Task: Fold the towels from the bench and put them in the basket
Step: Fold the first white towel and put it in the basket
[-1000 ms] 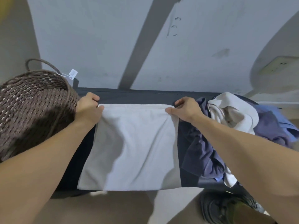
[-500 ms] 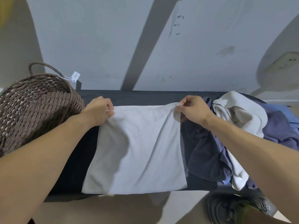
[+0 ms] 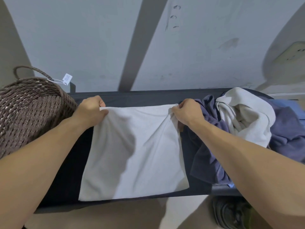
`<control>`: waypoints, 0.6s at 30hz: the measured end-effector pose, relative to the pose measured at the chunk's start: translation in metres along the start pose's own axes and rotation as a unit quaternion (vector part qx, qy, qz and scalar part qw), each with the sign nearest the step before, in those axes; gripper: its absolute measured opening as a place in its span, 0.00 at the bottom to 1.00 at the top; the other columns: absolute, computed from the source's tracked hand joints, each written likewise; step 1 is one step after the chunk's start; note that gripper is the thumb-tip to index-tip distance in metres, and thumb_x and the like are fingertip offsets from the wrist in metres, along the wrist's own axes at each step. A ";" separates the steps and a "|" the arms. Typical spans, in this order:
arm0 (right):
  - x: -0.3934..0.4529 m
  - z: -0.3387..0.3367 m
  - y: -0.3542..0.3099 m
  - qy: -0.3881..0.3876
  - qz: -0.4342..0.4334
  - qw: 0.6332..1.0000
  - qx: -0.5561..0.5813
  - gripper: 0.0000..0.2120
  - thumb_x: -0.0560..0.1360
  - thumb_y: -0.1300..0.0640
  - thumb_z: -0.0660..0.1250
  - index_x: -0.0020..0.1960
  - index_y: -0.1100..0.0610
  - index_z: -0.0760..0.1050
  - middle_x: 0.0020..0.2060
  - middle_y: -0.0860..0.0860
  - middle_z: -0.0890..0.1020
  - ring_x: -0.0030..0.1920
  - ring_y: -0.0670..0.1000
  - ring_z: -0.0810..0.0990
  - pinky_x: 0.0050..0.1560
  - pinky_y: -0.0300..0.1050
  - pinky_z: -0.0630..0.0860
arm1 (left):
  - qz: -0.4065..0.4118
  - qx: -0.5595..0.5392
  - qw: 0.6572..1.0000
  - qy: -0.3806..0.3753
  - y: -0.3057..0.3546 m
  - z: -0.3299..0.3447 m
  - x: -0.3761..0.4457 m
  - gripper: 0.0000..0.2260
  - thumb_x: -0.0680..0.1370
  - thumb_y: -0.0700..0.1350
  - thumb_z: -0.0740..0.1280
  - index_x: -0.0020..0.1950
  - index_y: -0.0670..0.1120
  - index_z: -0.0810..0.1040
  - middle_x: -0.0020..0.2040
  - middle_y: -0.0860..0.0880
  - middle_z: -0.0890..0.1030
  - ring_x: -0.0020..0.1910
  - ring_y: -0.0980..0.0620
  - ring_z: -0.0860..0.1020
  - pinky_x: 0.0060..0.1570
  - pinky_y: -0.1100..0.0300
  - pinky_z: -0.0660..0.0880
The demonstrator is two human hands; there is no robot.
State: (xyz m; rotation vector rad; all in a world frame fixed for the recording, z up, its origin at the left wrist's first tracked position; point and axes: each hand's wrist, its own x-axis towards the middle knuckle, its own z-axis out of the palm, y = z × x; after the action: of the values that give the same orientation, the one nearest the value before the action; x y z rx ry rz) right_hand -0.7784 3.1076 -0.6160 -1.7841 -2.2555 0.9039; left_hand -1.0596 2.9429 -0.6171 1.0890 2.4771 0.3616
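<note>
Pinching the two far corners of the white towel (image 3: 135, 151), the left hand (image 3: 91, 111) and right hand (image 3: 188, 113) hold it spread flat across the bench (image 3: 142, 98). Its free near edge lies toward the person, so the fold likely runs far-to-near, and the basket (image 3: 31, 109) sits just beside the left hand.

Wall socket (image 3: 293, 52), basket's tag (image 3: 67, 78)
</note>
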 end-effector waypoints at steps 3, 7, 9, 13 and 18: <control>0.000 0.001 0.004 0.005 -0.001 0.999 -0.046 0.16 0.77 0.54 0.64 0.44 0.68 0.79 0.30 0.55 0.78 0.30 0.54 0.74 0.35 0.49 0.77 | -0.008 0.008 1.000 -0.007 0.002 -0.001 -0.001 0.06 0.74 0.47 0.72 0.43 0.49 0.75 0.45 0.49 0.77 0.48 0.47 0.75 0.45 0.56 0.69; -0.003 0.001 0.001 -0.023 -0.109 0.982 -0.155 0.16 0.80 0.53 0.59 0.60 0.65 0.70 0.51 0.60 0.77 0.43 0.60 0.77 0.36 0.44 0.67 | -0.032 0.050 0.996 -0.073 0.004 -0.005 0.000 0.08 0.74 0.48 0.73 0.44 0.49 0.74 0.46 0.48 0.78 0.48 0.46 0.77 0.47 0.54 0.73; -0.001 -0.004 0.001 -0.059 -0.144 0.976 -0.153 0.16 0.81 0.52 0.60 0.62 0.62 0.69 0.58 0.60 0.72 0.49 0.61 0.77 0.43 0.45 0.69 | -0.022 0.082 0.992 -0.097 0.006 -0.006 -0.001 0.09 0.74 0.48 0.73 0.45 0.48 0.73 0.48 0.48 0.78 0.49 0.47 0.76 0.48 0.55 0.71; 0.003 -0.010 -0.004 -0.117 -0.148 0.965 -0.180 0.19 0.81 0.51 0.62 0.66 0.62 0.66 0.61 0.60 0.71 0.56 0.61 0.77 0.54 0.50 0.74 | 0.040 0.123 0.987 -0.099 0.003 -0.001 -0.004 0.09 0.77 0.46 0.69 0.48 0.47 0.70 0.50 0.46 0.71 0.50 0.46 0.71 0.49 0.54 0.68; 0.011 -0.018 -0.020 -0.179 -0.165 0.939 -0.244 0.19 0.81 0.53 0.63 0.67 0.60 0.65 0.62 0.60 0.70 0.56 0.62 0.77 0.54 0.52 0.74 | 0.064 0.134 0.984 -0.094 0.006 -0.003 -0.011 0.08 0.79 0.45 0.67 0.48 0.47 0.68 0.45 0.48 0.69 0.50 0.44 0.72 0.47 0.52 0.67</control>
State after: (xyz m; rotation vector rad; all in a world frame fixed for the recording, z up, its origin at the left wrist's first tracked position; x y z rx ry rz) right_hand -0.7906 3.1214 -0.5940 -1.3882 -3.1169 0.6849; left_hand -1.0507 2.9383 -0.6097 1.3268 2.3402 -0.0418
